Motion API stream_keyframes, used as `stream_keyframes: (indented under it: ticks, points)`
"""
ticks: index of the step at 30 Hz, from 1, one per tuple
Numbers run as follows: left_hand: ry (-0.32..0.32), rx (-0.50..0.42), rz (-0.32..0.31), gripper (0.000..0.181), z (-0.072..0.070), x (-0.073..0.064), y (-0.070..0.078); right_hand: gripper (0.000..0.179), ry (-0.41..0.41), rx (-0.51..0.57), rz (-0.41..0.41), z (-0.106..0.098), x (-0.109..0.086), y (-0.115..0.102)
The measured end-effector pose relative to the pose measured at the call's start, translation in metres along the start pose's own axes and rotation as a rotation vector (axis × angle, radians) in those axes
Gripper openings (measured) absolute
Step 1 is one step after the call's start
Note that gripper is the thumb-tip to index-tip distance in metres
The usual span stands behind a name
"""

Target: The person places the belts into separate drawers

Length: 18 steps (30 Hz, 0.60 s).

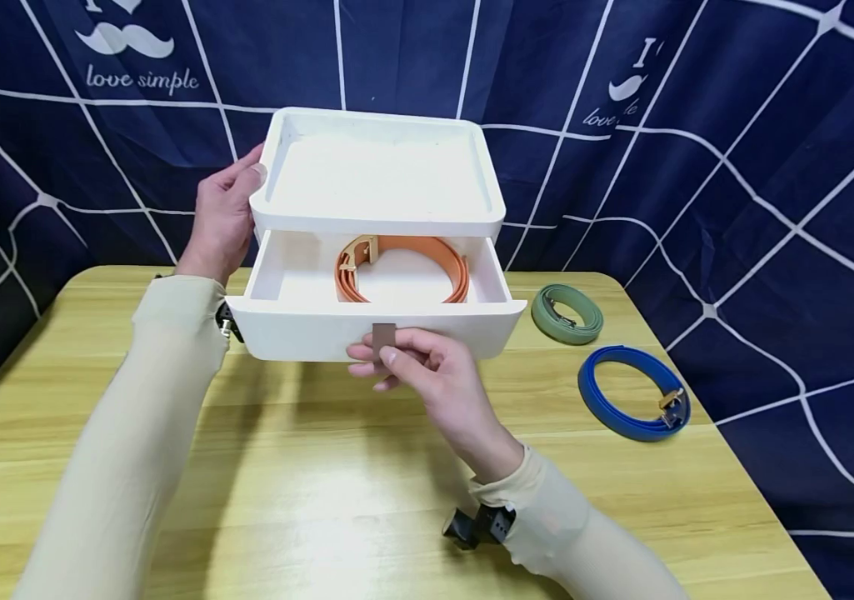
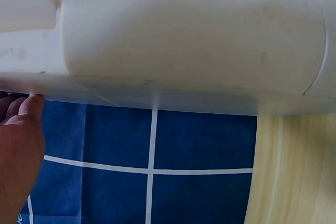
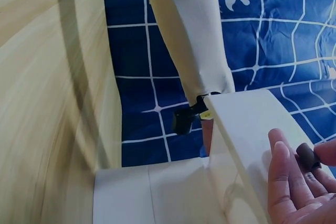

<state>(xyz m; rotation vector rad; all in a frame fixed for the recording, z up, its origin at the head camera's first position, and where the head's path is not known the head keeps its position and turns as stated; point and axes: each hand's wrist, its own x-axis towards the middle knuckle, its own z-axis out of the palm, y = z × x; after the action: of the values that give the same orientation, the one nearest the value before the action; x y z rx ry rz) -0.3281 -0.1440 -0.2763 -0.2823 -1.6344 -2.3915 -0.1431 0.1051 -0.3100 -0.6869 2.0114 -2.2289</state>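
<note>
White rectangular box (image 1: 389, 171), drawer (image 1: 307, 331) open, coiled orange belt (image 1: 460, 271) inside
Left hand (image 1: 222, 212) grips the box's side, right hand (image 1: 437, 383) pinches the flat brown tab (image 1: 384, 334) (coiled green belt (image 1: 575, 333) over there on the wooden surface (image 1: 307, 492)).

L arm (image 1: 112, 500), in a beige sleeve (image 1: 160, 375) down to the wrist, enters the head view at 7 o'clock, forearm aimed at 1. L hand (image 1: 220, 221) sits at 10 o'clock, gripping, fingers partly hidden; L wrist view: at 8 o'clock. R arm (image 1: 584, 533), same colour slv., enters at 5 o'clock, aimed approx. 11. R hand (image 1: 441, 383), at 6 o'clock nr. ctr., pinches w/ thumb & fingers, fingertips twd. 9; R wrist view: at 4 o'clock, thumb cut by frame edge.
</note>
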Motion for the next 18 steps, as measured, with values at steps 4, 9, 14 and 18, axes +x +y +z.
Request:
stream_keyframes:
  ticks: [4, 9, 14, 18]
  points:
    - [0.001, -0.015, 0.005, 0.040, 0.0015, 0.0006, 0.0004, 0.022, 0.007, -0.004, -0.005, 0.0009, 0.0015, -0.0017]
    - [-0.011, -0.006, 0.006, 0.040, 0.0012, 0.0006, 0.0021, 0.023, 0.024, 0.008, -0.016, 0.0013, 0.0022, -0.0006]
    - [-0.009, -0.004, -0.001, 0.040, 0.0007, -0.0005, 0.0012, 0.022, 0.028, 0.025, -0.021, 0.0021, 0.0034, 0.0018]
    - [-0.002, -0.018, 0.004, 0.040, 0.0000, -0.0003, 0.0002, 0.022, 0.022, 0.024, -0.017, 0.0027, 0.0055, 0.0030]
